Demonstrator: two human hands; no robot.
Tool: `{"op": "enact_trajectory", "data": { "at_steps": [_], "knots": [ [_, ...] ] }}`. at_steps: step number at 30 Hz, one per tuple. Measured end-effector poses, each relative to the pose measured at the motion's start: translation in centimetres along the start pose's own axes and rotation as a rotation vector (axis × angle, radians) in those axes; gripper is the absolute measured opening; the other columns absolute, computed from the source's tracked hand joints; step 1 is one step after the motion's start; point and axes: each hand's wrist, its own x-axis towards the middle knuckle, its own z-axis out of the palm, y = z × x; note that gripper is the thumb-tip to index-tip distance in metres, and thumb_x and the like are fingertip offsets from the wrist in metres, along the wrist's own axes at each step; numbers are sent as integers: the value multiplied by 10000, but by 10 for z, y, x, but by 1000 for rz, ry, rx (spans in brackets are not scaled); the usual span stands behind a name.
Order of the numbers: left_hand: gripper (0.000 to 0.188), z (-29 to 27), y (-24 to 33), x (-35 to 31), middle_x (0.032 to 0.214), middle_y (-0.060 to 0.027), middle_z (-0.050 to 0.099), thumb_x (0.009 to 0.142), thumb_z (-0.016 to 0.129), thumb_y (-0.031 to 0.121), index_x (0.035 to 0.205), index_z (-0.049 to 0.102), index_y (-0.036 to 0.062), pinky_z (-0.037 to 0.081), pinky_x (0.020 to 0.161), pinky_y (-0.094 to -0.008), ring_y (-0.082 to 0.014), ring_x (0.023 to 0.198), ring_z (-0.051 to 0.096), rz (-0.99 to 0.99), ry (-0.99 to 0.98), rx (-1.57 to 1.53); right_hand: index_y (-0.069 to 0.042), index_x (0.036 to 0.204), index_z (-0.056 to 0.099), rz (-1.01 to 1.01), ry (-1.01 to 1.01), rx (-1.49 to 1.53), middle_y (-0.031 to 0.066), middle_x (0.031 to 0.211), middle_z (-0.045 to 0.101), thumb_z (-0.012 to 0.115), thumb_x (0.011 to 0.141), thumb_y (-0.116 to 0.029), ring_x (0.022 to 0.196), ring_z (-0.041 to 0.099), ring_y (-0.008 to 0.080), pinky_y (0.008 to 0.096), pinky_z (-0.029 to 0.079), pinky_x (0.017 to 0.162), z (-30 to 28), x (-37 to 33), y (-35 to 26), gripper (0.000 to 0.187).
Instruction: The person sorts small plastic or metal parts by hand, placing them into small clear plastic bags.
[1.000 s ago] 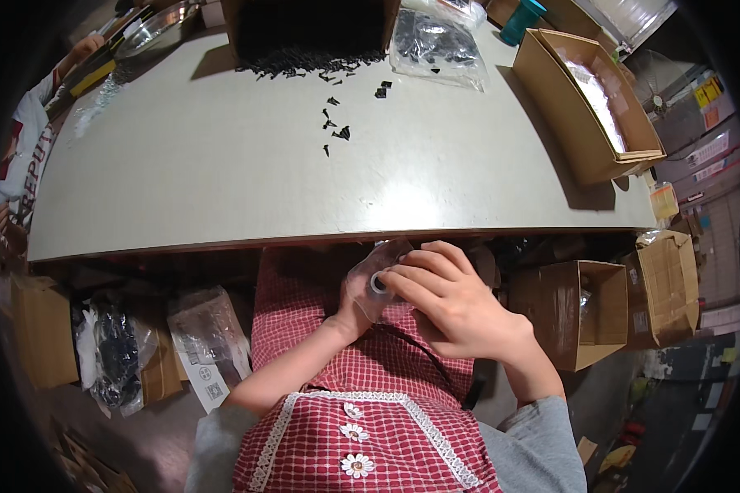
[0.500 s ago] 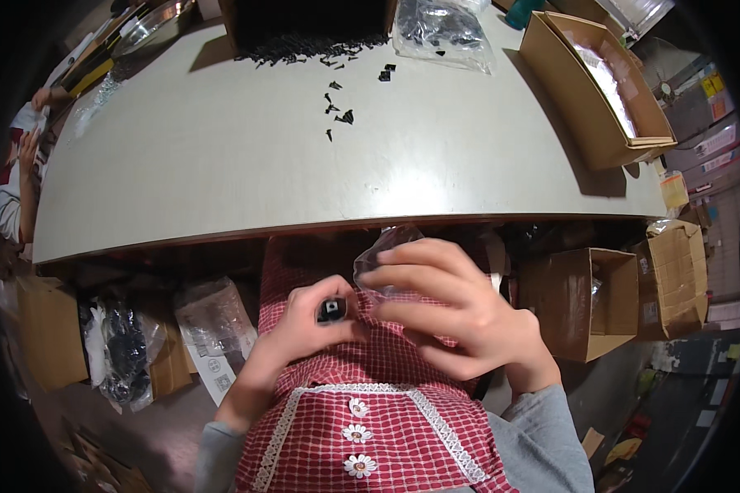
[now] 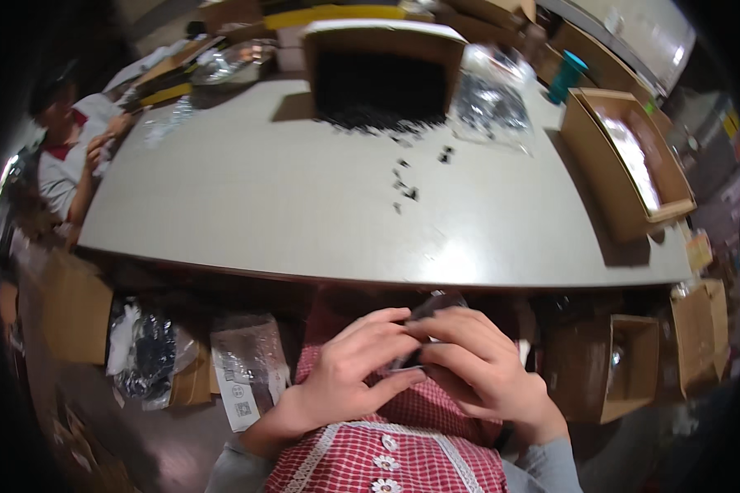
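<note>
Both hands meet above my lap, in front of the table edge. My left hand (image 3: pixel 358 366) is closed, its fingertips against a small black part (image 3: pixel 408 359) that shows only partly between the hands. My right hand (image 3: pixel 481 366) curls around a thin clear plastic bag (image 3: pixel 440 302), whose top pokes out above the fingers. Motion blur and the fingers hide how far the part sits inside the bag. Under the hands lies the red checked apron (image 3: pixel 337 448).
On the table (image 3: pixel 263 205), an open carton (image 3: pixel 386 29) spills black screw-like pieces. A bag of dark parts (image 3: pixel 493 103) and a long carton (image 3: pixel 625 164) stand to the right. Cartons (image 3: pixel 608 370) sit below the table. Another person (image 3: pixel 74 164) works at far left.
My hands have come together, the left bringing the black part to the bag in the right. The view has tilted up, showing more of the table's far side.
</note>
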Motion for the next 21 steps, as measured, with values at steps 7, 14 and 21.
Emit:
{"op": "enact_trajectory", "data": {
  "at_steps": [7,14,21],
  "knots": [
    [222,1,-2,1,1075,-163,766,863,838,23,1074,772,3,599,940,-398,-334,1127,742,-17,266,-2,6,964,694,111,148,-119,164,998,675,846,686,37,939,673,378,436,563,834,13,2,0,319],
    [134,-2,7,-4,965,-131,758,945,784,63,1032,715,-14,587,748,-331,-253,848,755,-105,355,-39,28,1164,661,93,96,-109,198,1209,661,753,866,126,953,705,301,335,595,741,8,13,-13,327],
    [126,7,-3,-8,818,-131,644,891,705,37,966,604,30,525,641,-407,-332,734,667,28,399,41,-4,1262,657,272,100,24,104,1088,729,753,987,-8,906,695,144,268,569,753,26,0,-12,291]
  ]
}}
